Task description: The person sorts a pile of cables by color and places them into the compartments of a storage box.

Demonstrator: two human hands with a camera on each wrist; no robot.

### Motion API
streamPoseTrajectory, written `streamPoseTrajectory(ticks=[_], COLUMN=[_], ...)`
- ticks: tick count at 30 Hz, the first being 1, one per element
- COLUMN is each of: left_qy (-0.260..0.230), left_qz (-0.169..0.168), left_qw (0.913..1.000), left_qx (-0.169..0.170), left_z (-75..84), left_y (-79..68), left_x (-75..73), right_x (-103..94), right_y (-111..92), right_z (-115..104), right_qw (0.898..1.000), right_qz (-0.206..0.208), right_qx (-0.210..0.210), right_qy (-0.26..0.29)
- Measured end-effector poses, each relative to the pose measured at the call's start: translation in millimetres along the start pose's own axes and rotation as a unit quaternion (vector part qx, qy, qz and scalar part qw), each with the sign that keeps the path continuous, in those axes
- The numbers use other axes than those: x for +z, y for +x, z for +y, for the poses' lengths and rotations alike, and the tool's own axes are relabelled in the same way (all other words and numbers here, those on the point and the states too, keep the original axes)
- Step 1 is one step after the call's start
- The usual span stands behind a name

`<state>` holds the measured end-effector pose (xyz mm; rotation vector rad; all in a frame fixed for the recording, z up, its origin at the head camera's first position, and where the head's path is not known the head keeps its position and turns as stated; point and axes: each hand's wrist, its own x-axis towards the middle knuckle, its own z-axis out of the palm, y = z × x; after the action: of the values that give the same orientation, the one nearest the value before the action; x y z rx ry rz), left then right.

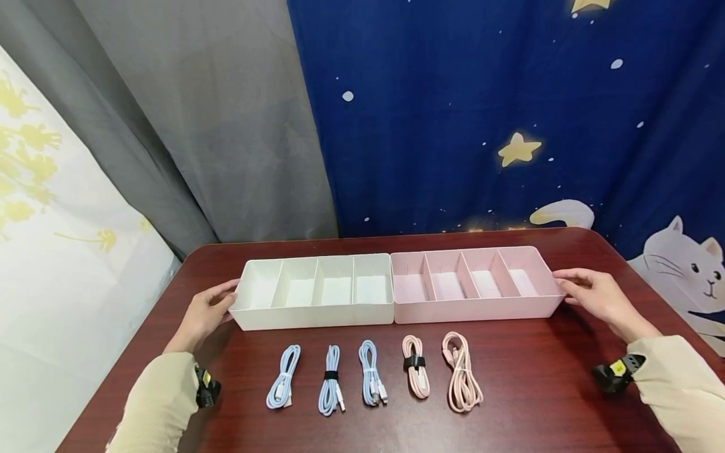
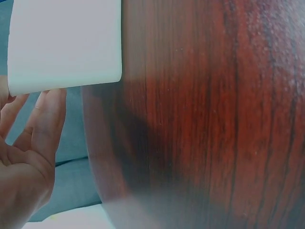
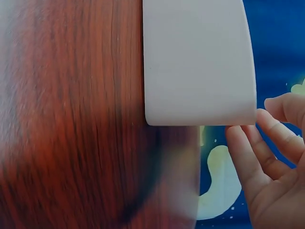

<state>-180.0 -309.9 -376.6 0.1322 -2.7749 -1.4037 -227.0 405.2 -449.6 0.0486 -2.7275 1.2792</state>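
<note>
White box [image 1: 317, 318] touched by left hand [image 1: 202, 314], pink box [image 1: 476, 311] by right hand [image 1: 599, 296], neither gripped; probably light, stiff; best held at ends.

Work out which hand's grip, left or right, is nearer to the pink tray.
Right. The right-hand grip touches the outer end of the pink tray; the left-hand grip is at the far end of the white tray, which lies between.
</note>
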Motion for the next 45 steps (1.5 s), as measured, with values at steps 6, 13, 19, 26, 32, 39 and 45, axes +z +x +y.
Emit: streamPoseTrajectory(ticks=[6,13,19,26,32,39,45], left_qy=[-0.003,-0.007,0.014,0.007,0.002,0.0,-0.002], left_qz=[0.025,0.004,-0.004,-0.001,-0.002,-0.001,-0.006], left_qw=[0.9996,0.9999,0.9999,1.0,1.0,1.0,1.0], left_qx=[0.013,0.007,0.009,-0.003,0.005,0.0,0.003], left_z=[-50.4,-12.0,9.9,4.9,8.3,9.4,8.1], left_y=[26.8,6.2,-4.7,-3.4,-3.9,-3.4,-3.9], left_x=[4.0,0.2,-1.3,-0.7,0.6,1.3,-0.3], right_x=[-4.3,-12.4,-7.2,15.8,36.7,56.7,68.3], right_y=[-5,-40,-71,-82,-90,-96,-99], right_z=[2,-72,-137,-152,-158,-164,-166], right_qw=[0.999,0.998,0.993,0.985,0.976,0.972,0.958], right_qz=[0.014,0.001,-0.025,-0.063,-0.102,-0.131,-0.191], right_qx=[-0.029,-0.066,-0.111,-0.139,-0.159,-0.172,-0.18], right_qy=[-0.032,-0.019,0.035,0.079,0.109,0.086,0.113])
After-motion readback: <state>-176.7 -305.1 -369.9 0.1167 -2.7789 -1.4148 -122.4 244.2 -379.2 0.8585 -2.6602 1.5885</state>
